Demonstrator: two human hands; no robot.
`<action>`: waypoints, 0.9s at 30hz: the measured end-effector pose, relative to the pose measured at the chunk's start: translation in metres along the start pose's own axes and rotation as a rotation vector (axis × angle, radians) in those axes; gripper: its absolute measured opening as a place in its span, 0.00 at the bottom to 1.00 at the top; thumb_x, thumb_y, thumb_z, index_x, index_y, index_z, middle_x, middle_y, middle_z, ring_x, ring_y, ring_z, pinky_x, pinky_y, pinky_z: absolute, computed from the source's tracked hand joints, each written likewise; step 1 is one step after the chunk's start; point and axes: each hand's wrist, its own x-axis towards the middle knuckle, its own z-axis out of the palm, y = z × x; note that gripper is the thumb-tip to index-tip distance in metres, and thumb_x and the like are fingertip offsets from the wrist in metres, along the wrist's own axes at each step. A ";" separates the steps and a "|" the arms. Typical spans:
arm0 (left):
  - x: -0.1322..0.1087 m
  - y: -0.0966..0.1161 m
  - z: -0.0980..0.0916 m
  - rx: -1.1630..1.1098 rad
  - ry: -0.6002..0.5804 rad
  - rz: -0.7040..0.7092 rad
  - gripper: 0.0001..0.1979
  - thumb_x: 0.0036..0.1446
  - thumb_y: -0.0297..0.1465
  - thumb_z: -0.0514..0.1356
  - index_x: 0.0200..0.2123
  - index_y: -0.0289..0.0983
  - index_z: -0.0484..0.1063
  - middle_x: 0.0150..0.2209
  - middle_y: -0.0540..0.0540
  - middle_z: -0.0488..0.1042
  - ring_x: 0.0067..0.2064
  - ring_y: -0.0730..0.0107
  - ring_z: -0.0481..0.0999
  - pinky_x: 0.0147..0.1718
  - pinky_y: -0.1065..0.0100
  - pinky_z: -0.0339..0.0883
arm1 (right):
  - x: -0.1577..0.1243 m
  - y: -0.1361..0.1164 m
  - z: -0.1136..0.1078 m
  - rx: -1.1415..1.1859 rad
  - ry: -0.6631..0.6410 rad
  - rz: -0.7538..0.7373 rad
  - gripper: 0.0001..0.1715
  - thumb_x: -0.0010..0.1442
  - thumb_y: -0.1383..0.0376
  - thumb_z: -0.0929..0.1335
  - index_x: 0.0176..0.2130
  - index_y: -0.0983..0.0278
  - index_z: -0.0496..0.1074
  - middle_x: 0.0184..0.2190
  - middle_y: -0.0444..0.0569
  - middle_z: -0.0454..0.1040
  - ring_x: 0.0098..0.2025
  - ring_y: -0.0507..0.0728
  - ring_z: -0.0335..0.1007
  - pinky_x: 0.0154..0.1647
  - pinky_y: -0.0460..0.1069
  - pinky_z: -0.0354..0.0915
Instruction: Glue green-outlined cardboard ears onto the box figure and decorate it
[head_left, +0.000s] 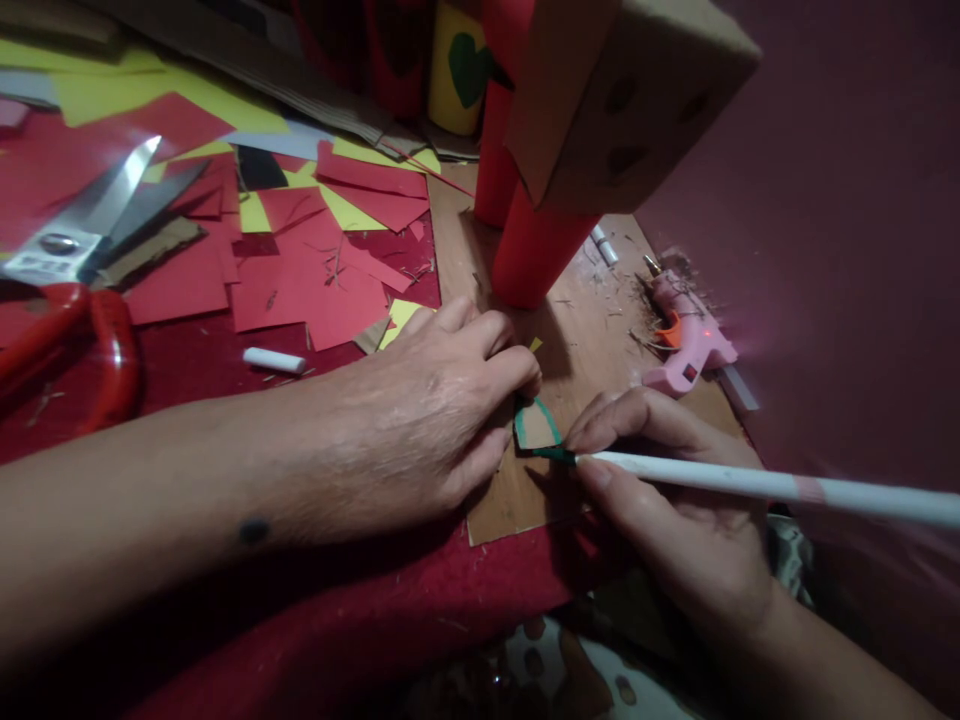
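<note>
My left hand (472,400) is closed, its fingertips pressed down on a small cardboard piece (536,426) with green-coloured edges. The fingers hide part of that piece. In a pinch, my right hand (675,490) holds a white-barrelled green felt-tip pen (720,475). Its green tip is at the lower edge of the cardboard piece. Both hands work over a brown board (499,505). Just behind them, a cardboard box figure (637,100) with dark spots stands on red tube legs (540,250).
A pink glue gun (697,335) lies at the board's right, by the wall. Large red-handled scissors (97,250) lie open at left among red paper scraps (300,270). A small white cylinder (274,360) rests on the red cloth. A yellow tube (454,70) with a green heart stands behind.
</note>
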 end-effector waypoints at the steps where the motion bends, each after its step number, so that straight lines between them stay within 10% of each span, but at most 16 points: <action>1: 0.000 0.000 0.000 0.003 0.002 -0.002 0.08 0.64 0.29 0.52 0.42 0.38 0.70 0.44 0.40 0.67 0.46 0.52 0.67 0.41 0.53 0.64 | -0.001 0.001 0.000 -0.024 0.024 -0.012 0.08 0.56 0.71 0.68 0.29 0.59 0.69 0.19 0.40 0.69 0.22 0.54 0.69 0.21 0.47 0.63; 18: 0.002 -0.001 0.002 0.011 0.012 -0.010 0.08 0.63 0.29 0.53 0.42 0.37 0.71 0.43 0.40 0.67 0.47 0.50 0.67 0.41 0.52 0.64 | 0.003 -0.004 0.005 -0.247 -0.043 -0.119 0.08 0.56 0.73 0.66 0.28 0.61 0.69 0.22 0.43 0.74 0.23 0.52 0.70 0.24 0.47 0.65; 27: 0.003 0.001 0.002 -0.011 0.017 -0.011 0.06 0.63 0.28 0.53 0.39 0.38 0.70 0.42 0.40 0.66 0.45 0.52 0.66 0.43 0.50 0.65 | -0.001 0.001 0.003 0.005 0.008 0.034 0.06 0.58 0.70 0.68 0.30 0.60 0.70 0.21 0.42 0.72 0.20 0.52 0.67 0.20 0.48 0.64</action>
